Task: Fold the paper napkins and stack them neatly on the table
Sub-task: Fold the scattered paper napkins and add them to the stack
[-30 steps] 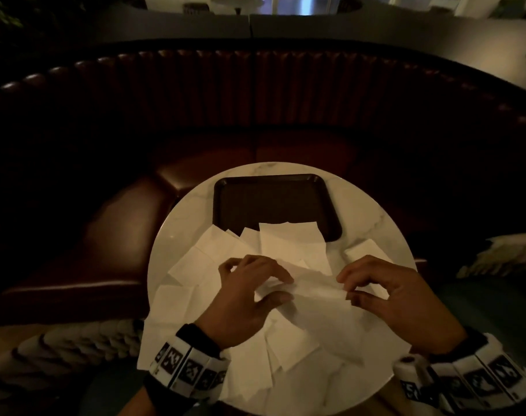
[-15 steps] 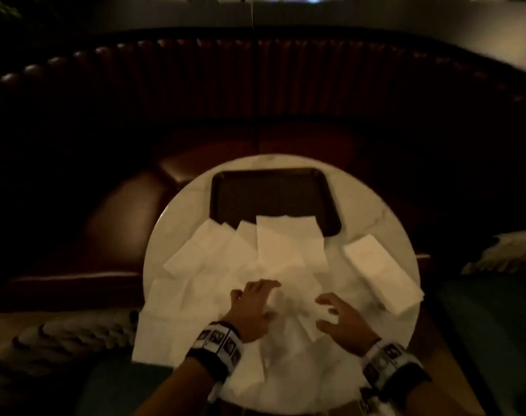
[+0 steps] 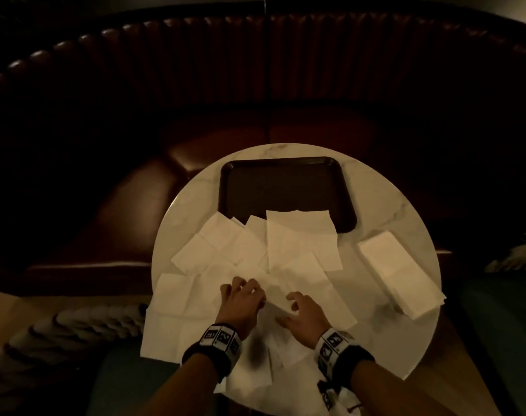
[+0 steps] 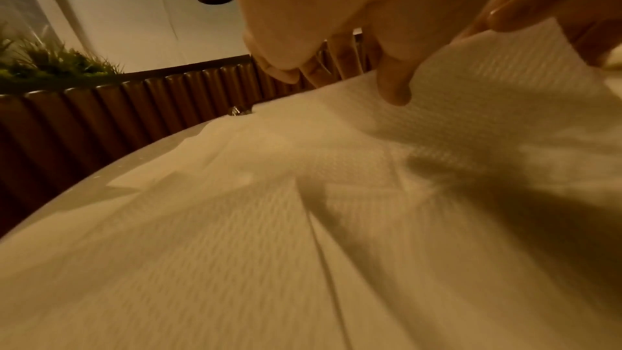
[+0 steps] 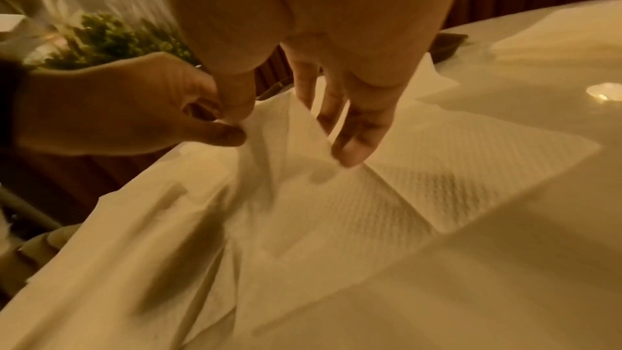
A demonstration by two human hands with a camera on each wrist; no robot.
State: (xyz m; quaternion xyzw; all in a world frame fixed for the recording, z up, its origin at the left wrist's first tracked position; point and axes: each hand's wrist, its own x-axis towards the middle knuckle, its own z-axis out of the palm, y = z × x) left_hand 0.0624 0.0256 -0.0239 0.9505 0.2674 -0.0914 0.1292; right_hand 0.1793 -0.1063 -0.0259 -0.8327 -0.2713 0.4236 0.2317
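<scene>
Round marble surface (image 3: 400, 211) bearing a dark tray (image 3: 285, 184), scattered napkins (image 3: 225, 247) and a folded stack (image 3: 397, 271) at right. One napkin (image 5: 303, 127), near the front edge, is pinched by the left hand (image 3: 240, 304); the right hand (image 3: 303, 319) grip is relaxed, fingertips touching it.

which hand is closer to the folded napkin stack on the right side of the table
Right. The right hand is on the loose napkins just left of the folded stack; the left hand lies farther left, beyond the right hand.
</scene>
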